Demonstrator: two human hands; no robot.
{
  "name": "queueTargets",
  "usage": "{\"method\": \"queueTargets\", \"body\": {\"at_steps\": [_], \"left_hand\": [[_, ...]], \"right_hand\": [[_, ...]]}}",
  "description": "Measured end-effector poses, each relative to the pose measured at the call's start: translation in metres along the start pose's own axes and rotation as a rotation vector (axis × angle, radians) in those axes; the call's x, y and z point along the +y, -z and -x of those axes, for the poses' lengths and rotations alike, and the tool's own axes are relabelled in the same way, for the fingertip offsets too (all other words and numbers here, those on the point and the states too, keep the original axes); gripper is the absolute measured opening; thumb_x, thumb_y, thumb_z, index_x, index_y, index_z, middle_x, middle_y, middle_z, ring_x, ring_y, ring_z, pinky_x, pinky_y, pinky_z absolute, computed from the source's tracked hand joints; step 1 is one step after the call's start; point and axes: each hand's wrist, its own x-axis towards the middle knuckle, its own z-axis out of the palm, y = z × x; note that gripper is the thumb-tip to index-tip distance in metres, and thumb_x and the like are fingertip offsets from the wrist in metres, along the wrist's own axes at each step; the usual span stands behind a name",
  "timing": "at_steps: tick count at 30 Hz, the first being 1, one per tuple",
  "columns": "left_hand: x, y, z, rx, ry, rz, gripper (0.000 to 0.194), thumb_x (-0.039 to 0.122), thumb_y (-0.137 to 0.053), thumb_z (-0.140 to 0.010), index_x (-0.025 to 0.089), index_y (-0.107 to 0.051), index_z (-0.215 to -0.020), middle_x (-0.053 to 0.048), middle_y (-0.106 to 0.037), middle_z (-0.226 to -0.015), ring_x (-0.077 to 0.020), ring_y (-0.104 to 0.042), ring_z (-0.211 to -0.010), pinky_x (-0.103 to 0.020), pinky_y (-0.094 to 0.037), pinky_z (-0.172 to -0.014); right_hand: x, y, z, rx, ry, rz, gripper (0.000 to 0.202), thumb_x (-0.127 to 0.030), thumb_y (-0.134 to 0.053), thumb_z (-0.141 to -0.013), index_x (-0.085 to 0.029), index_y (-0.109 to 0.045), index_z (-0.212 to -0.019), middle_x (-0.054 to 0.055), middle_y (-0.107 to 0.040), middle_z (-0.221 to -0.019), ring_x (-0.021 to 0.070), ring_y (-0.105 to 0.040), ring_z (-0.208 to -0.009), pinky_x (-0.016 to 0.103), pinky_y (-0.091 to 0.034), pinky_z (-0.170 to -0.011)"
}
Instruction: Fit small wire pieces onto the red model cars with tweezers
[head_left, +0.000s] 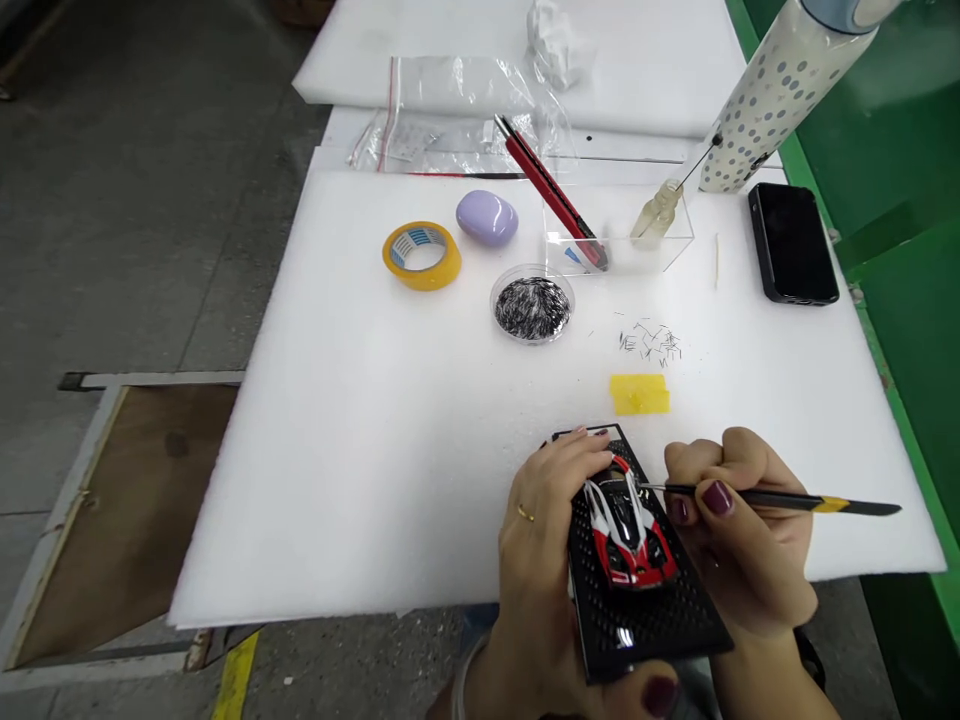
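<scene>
My left hand (536, 550) is closed around the left side of a black studded display base (637, 645), its thumb at the near edge. On the base sits a red, white and black model car (634, 525); my left fingertips rest at its far left side. Between the thumb and fingers of my right hand (742, 530) is a thin black-handled tool (787, 498) with a yellow band. Its slender metal tip meets or nearly meets the car's right side; exact contact cannot be made out.
Beyond the base lie yellow tape pieces (640, 394), loose black slivers (651, 343) and a round dish (532, 308) of similar slivers. Farther off are a tape roll (442, 268), a purple egg-shaped object (487, 218), a red cutter (551, 190), a small bottle (660, 210), a phone-like device (795, 245) and a tumbler (780, 90).
</scene>
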Motion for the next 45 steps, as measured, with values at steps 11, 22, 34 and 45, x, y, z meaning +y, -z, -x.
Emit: {"method": "queueTargets", "body": {"at_steps": [11, 22, 34, 45], "left_hand": [[0.0, 0.004, -0.005, -0.036, -0.072, 0.041, 0.024, 0.024, -0.054, -0.101, 0.024, -0.059, -0.125, -0.007, -0.069, -0.128, -0.0267, -0.061, -0.127, -0.048, -0.05, -0.112], [-0.001, 0.005, -0.006, -0.049, -0.072, 0.022, 0.028, 0.021, -0.05, -0.099, 0.024, -0.058, -0.125, -0.008, -0.068, -0.129, -0.0265, -0.061, -0.126, -0.048, -0.049, -0.112], [0.001, 0.007, -0.008, -0.086, -0.089, 0.007, 0.041, 0.048, -0.05, -0.096, 0.023, -0.055, -0.128, -0.013, -0.067, -0.129, -0.0328, -0.061, -0.126, -0.056, -0.052, -0.108], [0.0, 0.007, -0.007, -0.09, -0.08, 0.0, 0.031, 0.03, -0.047, -0.099, 0.023, -0.055, -0.128, -0.011, -0.067, -0.131, -0.0294, -0.059, -0.129, -0.052, -0.049, -0.111]], "right_hand": [[-0.001, 0.001, 0.004, -0.011, -0.005, 0.062, 0.011, -0.017, -0.065, -0.09, -0.025, -0.061, -0.083, -0.001, -0.053, -0.06, 0.0146, -0.043, -0.053, 0.029, -0.03, -0.046], [-0.002, -0.003, 0.0, 0.003, -0.017, 0.082, 0.016, -0.018, -0.069, -0.088, -0.023, -0.058, -0.077, -0.003, -0.049, -0.057, 0.0138, -0.041, -0.054, 0.029, -0.031, -0.051], [0.001, -0.007, 0.002, 0.039, -0.003, 0.13, 0.022, -0.021, -0.07, -0.085, -0.024, -0.051, -0.074, -0.004, -0.041, -0.056, 0.0137, -0.037, -0.052, 0.029, -0.029, -0.048], [-0.002, -0.013, -0.001, 0.039, 0.012, 0.138, 0.026, -0.021, -0.071, -0.084, -0.022, -0.049, -0.07, -0.004, -0.041, -0.054, 0.0116, -0.034, -0.05, 0.028, -0.026, -0.046]]}}
